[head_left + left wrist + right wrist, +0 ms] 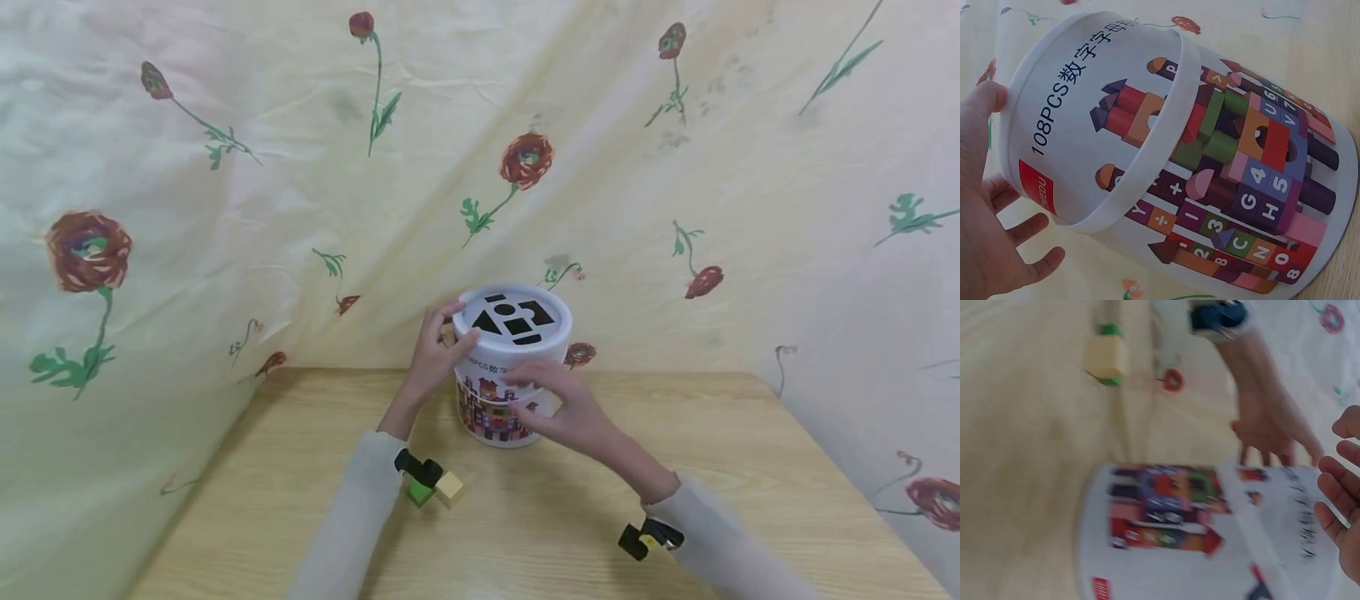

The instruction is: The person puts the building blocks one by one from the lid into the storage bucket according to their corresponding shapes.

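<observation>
A white cylindrical block bucket (474, 417) stands upright on the table, printed with coloured toy blocks and lettering. Its white lid (558, 335) has several dark shaped holes. At the lid's left side is my left hand (429, 360), the thumb touching the rim; in the left wrist view the other fingers of this hand (985, 212) spread beside the lid. My right hand (570, 410) is in front of the bucket's right side, fingers loosely bent and holding nothing. In the blurred right wrist view, whether these fingers (1335, 481) touch the bucket is unclear.
A cream block (450, 489) and a green block (420, 493) lie together on the wooden table (510, 542), near my left wrist. Flowered cloth (420, 208) hangs behind the table and along its sides.
</observation>
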`<action>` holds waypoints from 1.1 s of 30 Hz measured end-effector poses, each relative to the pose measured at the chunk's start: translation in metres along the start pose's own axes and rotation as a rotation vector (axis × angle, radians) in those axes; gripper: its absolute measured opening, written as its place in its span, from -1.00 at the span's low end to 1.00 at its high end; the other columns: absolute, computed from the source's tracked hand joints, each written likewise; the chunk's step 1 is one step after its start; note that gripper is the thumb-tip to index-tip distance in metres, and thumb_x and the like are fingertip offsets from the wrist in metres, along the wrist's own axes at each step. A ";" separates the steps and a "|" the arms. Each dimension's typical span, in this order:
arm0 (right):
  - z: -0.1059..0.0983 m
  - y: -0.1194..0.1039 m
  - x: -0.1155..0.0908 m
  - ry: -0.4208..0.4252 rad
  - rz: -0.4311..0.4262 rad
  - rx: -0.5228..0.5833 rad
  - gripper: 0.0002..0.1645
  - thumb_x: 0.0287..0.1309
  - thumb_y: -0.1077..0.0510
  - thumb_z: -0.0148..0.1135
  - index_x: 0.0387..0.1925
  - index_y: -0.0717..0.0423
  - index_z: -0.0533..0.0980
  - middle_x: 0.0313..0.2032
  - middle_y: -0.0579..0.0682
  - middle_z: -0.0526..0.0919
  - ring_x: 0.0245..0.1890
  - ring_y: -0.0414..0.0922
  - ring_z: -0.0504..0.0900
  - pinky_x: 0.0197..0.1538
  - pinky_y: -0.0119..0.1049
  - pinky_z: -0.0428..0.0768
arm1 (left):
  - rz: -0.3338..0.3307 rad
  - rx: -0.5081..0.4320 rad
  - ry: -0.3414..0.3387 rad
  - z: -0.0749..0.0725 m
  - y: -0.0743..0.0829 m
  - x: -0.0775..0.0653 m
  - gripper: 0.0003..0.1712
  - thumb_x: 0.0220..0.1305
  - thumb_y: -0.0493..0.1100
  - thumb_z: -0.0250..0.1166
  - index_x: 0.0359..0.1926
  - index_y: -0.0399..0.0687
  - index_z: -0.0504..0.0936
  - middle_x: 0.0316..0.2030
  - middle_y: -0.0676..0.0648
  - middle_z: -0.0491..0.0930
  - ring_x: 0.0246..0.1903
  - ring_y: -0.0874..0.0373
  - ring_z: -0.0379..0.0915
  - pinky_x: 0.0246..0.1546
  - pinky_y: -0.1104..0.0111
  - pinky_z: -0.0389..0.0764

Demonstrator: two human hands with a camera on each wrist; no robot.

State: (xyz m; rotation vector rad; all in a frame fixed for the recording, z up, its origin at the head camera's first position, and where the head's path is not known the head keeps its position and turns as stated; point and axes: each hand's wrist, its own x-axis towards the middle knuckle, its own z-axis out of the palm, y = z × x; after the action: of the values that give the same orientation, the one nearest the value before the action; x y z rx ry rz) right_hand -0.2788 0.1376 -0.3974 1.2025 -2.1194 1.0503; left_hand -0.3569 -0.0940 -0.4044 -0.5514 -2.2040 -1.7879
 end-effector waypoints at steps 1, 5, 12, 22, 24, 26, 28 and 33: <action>0.006 0.001 -0.003 -0.017 -0.015 0.015 -0.53 0.00 0.37 0.47 0.02 0.19 0.64 -0.02 0.05 0.74 -0.09 -0.06 0.67 -0.10 -0.19 0.75 | 0.002 0.001 0.005 0.000 0.000 0.000 -0.26 0.27 0.10 0.34 0.42 0.03 0.39 0.43 -0.04 0.22 0.33 -0.01 0.22 0.28 -0.19 0.41; 0.029 0.009 -0.016 -0.094 -0.027 0.071 -0.55 -0.02 0.39 0.47 -0.02 0.21 0.65 -0.08 0.10 0.77 -0.11 -0.02 0.71 -0.06 -0.22 0.75 | 0.013 -0.026 0.006 0.002 0.001 0.002 -0.28 0.28 0.06 0.34 0.40 -0.02 0.40 0.43 -0.05 0.21 0.33 -0.02 0.21 0.25 -0.06 0.47; 0.061 0.019 -0.034 -0.276 0.202 0.219 -0.57 0.07 0.27 0.48 0.02 0.19 0.64 -0.05 0.17 0.75 -0.08 0.07 0.68 0.03 -0.18 0.72 | -0.008 -0.101 -0.014 0.005 0.002 0.004 -0.29 0.32 -0.01 0.30 0.43 -0.03 0.35 0.48 -0.04 0.12 0.36 -0.11 0.17 0.16 0.15 0.50; 0.088 0.019 -0.044 -0.412 0.364 0.302 -0.42 0.02 0.12 0.56 0.09 0.21 0.61 0.03 0.15 0.72 -0.03 0.12 0.64 0.10 -0.12 0.66 | -0.018 -0.114 -0.052 0.004 0.002 0.000 -0.32 0.41 -0.03 0.23 0.49 0.04 0.28 0.52 0.00 0.04 0.41 -0.06 0.12 0.30 -0.02 0.47; 0.094 0.018 -0.045 -0.420 0.373 0.293 -0.42 0.01 0.11 0.57 0.08 0.19 0.62 0.03 0.12 0.73 -0.02 0.08 0.65 0.12 -0.16 0.65 | -0.014 -0.115 -0.060 0.003 0.001 -0.001 -0.31 0.41 -0.03 0.22 0.49 0.03 0.27 0.53 -0.01 0.02 0.41 -0.05 0.09 0.30 0.00 0.43; 0.098 0.018 -0.047 -0.426 0.373 0.273 -0.40 -0.01 0.09 0.59 0.08 0.18 0.62 0.02 0.09 0.73 -0.01 0.04 0.66 0.14 -0.20 0.64 | -0.010 -0.114 -0.069 0.002 0.000 -0.001 -0.31 0.42 -0.02 0.22 0.49 0.03 0.27 0.54 -0.03 0.01 0.42 -0.06 0.07 0.30 0.01 0.41; 0.101 0.017 -0.048 -0.431 0.387 0.256 -0.39 -0.04 0.06 0.61 0.08 0.16 0.63 0.02 0.05 0.73 0.00 -0.01 0.66 0.16 -0.24 0.63 | -0.007 -0.115 -0.073 0.002 -0.001 -0.001 -0.31 0.42 -0.02 0.22 0.50 0.02 0.27 0.54 -0.04 0.00 0.42 -0.07 0.06 0.28 0.01 0.39; 0.105 0.013 -0.050 -0.431 0.423 0.243 -0.36 -0.07 0.03 0.62 0.07 0.14 0.63 0.03 0.00 0.73 0.00 -0.11 0.63 0.15 -0.32 0.60 | -0.014 -0.104 -0.065 0.001 -0.002 0.000 -0.32 0.40 0.00 0.22 0.48 0.02 0.29 0.53 -0.03 0.02 0.39 -0.05 0.10 0.24 0.07 0.42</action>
State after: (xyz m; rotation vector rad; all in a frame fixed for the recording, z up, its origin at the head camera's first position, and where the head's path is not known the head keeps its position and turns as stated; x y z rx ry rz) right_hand -0.2690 0.0812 -0.4998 1.2007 -2.7298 1.3578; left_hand -0.3572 -0.0929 -0.4063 -0.6266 -2.1706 -1.9270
